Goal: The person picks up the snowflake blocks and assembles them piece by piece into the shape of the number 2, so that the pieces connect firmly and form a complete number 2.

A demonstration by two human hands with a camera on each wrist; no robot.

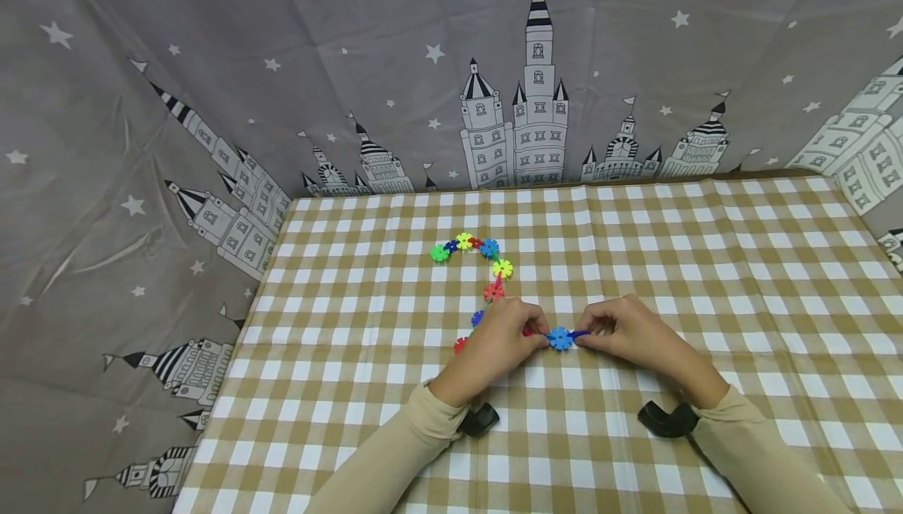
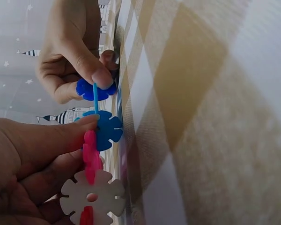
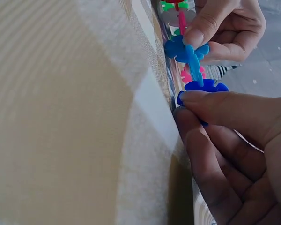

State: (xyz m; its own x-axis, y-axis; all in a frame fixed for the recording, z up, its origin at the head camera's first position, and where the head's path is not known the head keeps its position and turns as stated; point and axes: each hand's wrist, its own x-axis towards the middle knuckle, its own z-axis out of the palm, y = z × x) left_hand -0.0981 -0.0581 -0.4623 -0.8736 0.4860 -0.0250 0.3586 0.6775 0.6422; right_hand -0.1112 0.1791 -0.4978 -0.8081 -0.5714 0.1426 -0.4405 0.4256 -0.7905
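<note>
My left hand (image 1: 504, 335) pinches a blue slotted snowflake disc (image 2: 111, 133) between thumb and fingers. My right hand (image 1: 628, 327) pinches a dark blue disc (image 3: 211, 86). Between the hands a light blue disc (image 1: 560, 338) joins these two, its slots meeting theirs; in the wrist views it stands edge-on. On the left hand's side the linked discs go on with a pink disc (image 2: 90, 152) and a whitish disc (image 2: 98, 197). My left hand hides part of the chain in the head view.
Beyond the left hand the chain curves away over the checked tablecloth (image 1: 353, 279), through a yellow disc (image 1: 502, 269) to a green disc (image 1: 440, 253) at its far end. A grey curtain (image 1: 395, 67) with printed castles hangs behind the table and at its left.
</note>
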